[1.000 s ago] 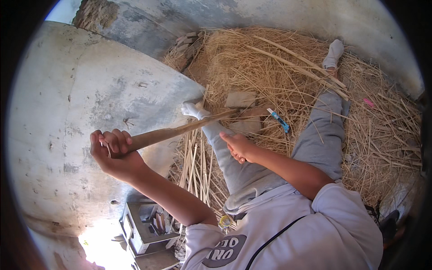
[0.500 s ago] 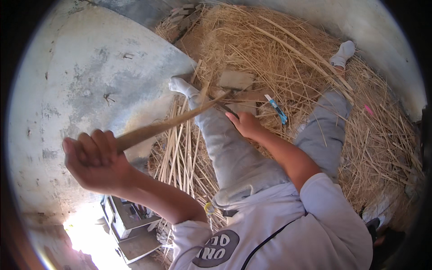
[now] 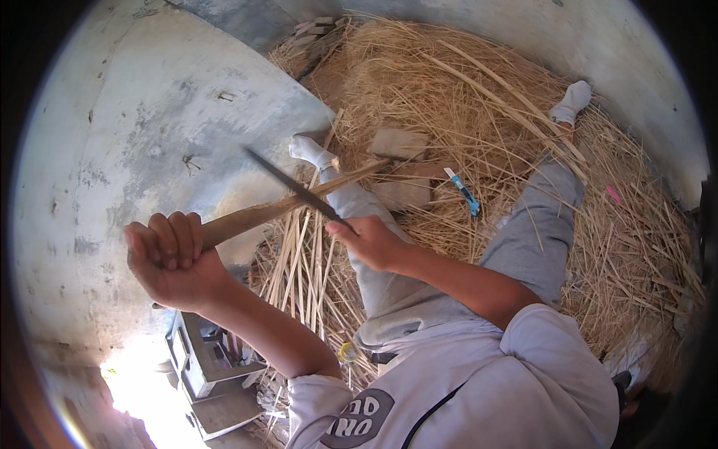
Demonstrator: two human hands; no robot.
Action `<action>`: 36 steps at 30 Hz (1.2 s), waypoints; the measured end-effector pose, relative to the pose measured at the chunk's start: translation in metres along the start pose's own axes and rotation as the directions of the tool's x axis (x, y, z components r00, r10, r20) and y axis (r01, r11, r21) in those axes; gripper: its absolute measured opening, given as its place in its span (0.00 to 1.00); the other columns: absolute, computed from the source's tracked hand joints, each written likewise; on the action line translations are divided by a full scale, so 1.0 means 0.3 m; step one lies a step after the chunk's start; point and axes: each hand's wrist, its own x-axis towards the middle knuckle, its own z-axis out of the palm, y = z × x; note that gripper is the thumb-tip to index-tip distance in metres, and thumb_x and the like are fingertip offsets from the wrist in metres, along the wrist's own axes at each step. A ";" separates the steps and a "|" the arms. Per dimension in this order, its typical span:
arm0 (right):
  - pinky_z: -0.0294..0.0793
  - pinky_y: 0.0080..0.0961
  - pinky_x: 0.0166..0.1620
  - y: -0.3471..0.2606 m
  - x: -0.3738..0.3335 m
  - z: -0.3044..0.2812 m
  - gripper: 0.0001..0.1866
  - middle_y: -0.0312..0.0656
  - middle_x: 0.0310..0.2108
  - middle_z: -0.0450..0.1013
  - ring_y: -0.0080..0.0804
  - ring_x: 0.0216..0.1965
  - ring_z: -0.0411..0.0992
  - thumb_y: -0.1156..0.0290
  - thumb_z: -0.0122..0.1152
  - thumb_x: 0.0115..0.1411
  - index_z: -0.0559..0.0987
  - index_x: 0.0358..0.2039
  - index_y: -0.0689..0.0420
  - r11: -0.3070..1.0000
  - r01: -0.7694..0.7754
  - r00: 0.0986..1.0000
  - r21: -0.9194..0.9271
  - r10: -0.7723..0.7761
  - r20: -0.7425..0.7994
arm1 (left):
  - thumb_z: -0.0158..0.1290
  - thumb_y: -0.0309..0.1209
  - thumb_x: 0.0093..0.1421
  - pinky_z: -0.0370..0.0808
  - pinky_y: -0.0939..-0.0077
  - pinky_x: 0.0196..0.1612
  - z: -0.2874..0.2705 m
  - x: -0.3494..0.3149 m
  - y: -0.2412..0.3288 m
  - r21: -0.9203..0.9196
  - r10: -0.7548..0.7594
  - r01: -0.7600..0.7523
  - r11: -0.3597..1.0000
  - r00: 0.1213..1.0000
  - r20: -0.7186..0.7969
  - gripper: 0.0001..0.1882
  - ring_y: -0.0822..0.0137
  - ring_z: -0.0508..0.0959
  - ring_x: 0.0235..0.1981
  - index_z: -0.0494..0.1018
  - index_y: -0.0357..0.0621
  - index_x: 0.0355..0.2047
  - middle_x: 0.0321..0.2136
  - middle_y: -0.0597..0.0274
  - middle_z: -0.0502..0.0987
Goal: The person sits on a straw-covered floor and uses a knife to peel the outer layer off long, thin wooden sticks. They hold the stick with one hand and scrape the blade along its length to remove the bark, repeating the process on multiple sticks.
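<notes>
My left hand (image 3: 173, 260) is wrapped round the thick end of a long tapering piece of split wood or bamboo (image 3: 258, 215). Its thin end points away over my left shin, towards a brick-like block (image 3: 401, 143). In my right hand (image 3: 375, 244) is a knife with a long dark blade (image 3: 283, 177), angled up and to the left. That blade crosses above the piece near its middle; whether the two touch I cannot tell. The knife's handle is mostly covered by my fingers.
Straw and thin shavings (image 3: 479, 97) cover the floor around my outstretched legs. Pale split strips (image 3: 299, 258) lie beside my left thigh. A blue cutter-like tool (image 3: 465, 196) rests between my legs. Walls (image 3: 134, 150) rise at left and far; a dark box (image 3: 213, 367) stands lower left.
My right hand has drawn the knife back towards me and left, from near the piece's thin end to its middle. My left hand keeps its grip and has shifted slightly right.
</notes>
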 end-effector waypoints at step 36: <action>0.54 0.26 0.12 0.511 0.280 -0.187 0.36 0.32 0.10 0.57 0.24 0.09 0.56 0.28 0.42 0.60 0.60 0.12 0.48 0.629 -0.544 0.766 0.556 0.642 0.024 | 0.44 0.27 0.64 0.52 0.82 0.15 -0.218 0.372 -0.061 0.003 -0.158 0.159 0.987 0.979 0.130 0.21 0.77 0.50 0.11 0.52 0.54 0.15 0.10 0.73 0.51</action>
